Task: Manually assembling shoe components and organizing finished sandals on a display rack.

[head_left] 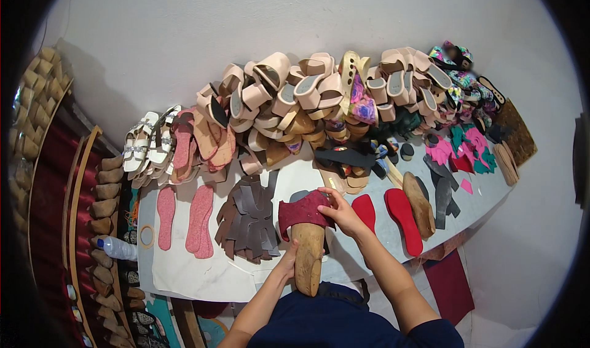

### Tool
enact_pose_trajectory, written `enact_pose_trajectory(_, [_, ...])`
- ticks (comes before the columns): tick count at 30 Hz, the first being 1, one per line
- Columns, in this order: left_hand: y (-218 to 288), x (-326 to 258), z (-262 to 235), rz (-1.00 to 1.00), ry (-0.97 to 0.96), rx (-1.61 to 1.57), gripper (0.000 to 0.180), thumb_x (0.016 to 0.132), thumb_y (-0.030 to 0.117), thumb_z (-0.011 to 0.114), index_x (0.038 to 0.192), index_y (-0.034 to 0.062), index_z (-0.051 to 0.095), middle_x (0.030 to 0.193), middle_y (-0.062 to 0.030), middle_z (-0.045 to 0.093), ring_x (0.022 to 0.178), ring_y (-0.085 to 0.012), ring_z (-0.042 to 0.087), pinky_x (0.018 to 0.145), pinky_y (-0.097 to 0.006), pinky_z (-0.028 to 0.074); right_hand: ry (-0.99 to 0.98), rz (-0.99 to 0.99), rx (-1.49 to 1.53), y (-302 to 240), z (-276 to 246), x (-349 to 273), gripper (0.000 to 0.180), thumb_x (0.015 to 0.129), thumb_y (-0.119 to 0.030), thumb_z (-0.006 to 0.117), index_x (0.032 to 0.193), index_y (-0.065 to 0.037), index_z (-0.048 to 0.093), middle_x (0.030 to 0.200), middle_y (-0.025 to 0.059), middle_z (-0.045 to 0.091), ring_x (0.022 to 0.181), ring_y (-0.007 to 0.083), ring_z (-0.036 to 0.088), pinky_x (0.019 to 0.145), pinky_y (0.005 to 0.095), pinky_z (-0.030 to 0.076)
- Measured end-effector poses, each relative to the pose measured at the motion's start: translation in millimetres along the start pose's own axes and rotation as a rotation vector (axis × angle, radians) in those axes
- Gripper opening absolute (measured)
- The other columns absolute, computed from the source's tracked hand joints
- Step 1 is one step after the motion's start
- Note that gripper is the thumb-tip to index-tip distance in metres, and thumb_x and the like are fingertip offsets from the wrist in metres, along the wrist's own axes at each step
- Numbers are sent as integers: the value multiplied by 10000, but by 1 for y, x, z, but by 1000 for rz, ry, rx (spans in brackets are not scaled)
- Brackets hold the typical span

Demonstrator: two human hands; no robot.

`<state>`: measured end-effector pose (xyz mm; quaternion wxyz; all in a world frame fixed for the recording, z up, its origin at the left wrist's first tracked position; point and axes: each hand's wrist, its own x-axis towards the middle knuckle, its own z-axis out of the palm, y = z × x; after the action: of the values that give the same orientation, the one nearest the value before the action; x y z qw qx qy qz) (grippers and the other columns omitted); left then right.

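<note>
In front of my body, a worn wooden shoe last is held upright-tilted, heel end toward me. A dark red shoe upper wraps over its far end. My left hand is closed around the last's left side, its fingers partly hidden behind the wood. My right hand pinches the right edge of the upper, thumb and fingers on the red material. A grey piece shows just beyond the upper. Right of my hands lie a red sole and a second wooden last.
Pale wedge sandals are heaped along the wall. Pink soles and dark strips lie left on the table. Coloured scraps sit at right. A rack of lasts and a plastic bottle stand at the left.
</note>
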<state>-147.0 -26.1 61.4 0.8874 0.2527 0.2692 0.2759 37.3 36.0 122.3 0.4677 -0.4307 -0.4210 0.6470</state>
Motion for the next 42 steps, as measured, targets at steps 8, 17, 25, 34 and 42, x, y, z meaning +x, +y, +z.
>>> enact_pose_trajectory(8, [2,-13,9,101,29,29,1045,460,793,471,1144,5,420,961,-180,566,857,-233,587,730,-337,501,-94,21,205,0,-5,-31,519,783,-60,583,1232,-53,323,984,64,520,888,133,530,770,250,439])
enact_pose_trajectory(17, [3,-14,9,118,25,10,1130,406,858,362,1136,-2,426,974,-181,562,876,-255,583,767,-367,483,-110,11,114,1,-8,-42,525,794,-95,585,1235,-57,302,1065,79,493,990,140,482,865,277,384])
enact_pose_trajectory(25, [8,-19,10,165,-79,-90,1149,494,870,215,1195,-28,364,1032,-216,531,939,-313,558,844,-407,437,-87,-39,-99,-2,7,-46,487,816,-95,547,1240,-83,310,1128,95,431,1050,165,426,905,297,342])
enact_pose_trajectory(34, [14,-19,15,116,28,-164,973,709,751,41,1197,-20,378,991,-217,549,878,-315,578,797,-407,461,11,-43,87,20,36,-48,426,845,-28,420,1257,-48,317,1214,113,400,1119,188,387,945,305,297])
enact_pose_trajectory(42, [9,-16,18,56,180,-31,1101,574,838,31,1172,-5,412,959,-209,563,853,-281,586,765,-378,471,229,-241,-362,32,15,-29,447,804,-6,374,1249,-14,339,1211,109,410,1145,199,375,968,308,285])
